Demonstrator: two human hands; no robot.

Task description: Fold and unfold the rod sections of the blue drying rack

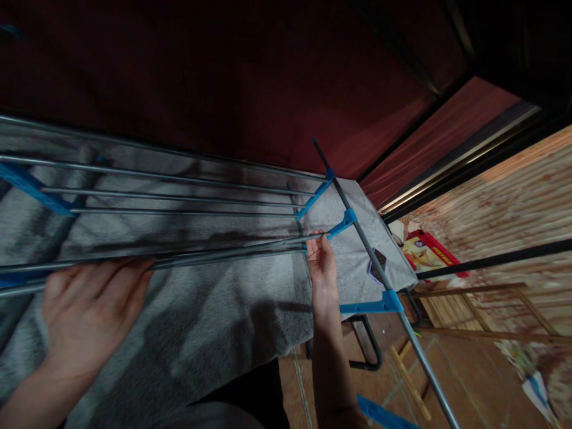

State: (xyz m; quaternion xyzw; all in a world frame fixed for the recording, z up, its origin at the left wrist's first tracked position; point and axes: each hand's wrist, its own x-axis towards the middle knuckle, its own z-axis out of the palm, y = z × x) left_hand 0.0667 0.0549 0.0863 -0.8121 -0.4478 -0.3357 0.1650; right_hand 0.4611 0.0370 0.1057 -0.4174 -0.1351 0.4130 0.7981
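A rack of grey metal rods (192, 200) joined by blue plastic brackets (344, 223) stretches across the view above a grey blanket (214, 310). My left hand (96, 298) is wrapped over a pair of rods at the lower left, knuckles up. At the rods' right end, my right hand (322, 256) pinches a metal rod (286, 242) from below, palm turned up, beside a blue bracket. That bracket sits on a long side pole (375, 262), which slants down to the right through several brackets. The fingers of my left hand partly hide the rods.
A phone (378, 265) lies on the blanket behind the side pole. Dark red cloth (179, 71) hangs at the back. To the right are a red and yellow package (429, 253), a wooden frame (473, 310), a rough wall (500, 220) and a tiled floor (465, 381).
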